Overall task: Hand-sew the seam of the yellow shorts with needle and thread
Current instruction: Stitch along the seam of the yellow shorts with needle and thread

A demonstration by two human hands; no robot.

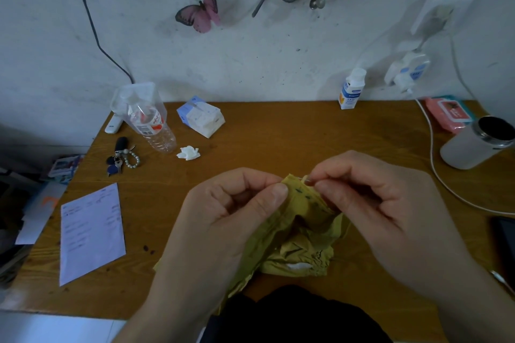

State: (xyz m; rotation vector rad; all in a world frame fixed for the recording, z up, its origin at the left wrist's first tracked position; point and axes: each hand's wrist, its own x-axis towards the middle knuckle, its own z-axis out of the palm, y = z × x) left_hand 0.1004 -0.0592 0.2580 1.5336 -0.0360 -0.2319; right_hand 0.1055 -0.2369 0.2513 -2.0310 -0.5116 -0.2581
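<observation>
Needle (305, 180) is barely legible from here: a thin pale sliver at the top of the fold, its far end lost between the right fingertips. I cannot trace the thread at all. The lower part of the yellow shorts (302, 234) is bunched on the wooden table (278, 133), with some cloth hidden under the left wrist and a dark garment at the near edge. A few dark stitches show along the raised seam; the rest is covered by fingers. A dark phone (505, 245) is cut off by the right edge of the view. Left hand (223, 217) is closed on the cloth, thumb and forefinger pinching the seam's top edge and holding it up above the table, other fingers curled under. Right hand (370, 203) faces it, just beside it, fingers curled, thumb and forefinger tips pinching the needle where it meets the fold.
</observation>
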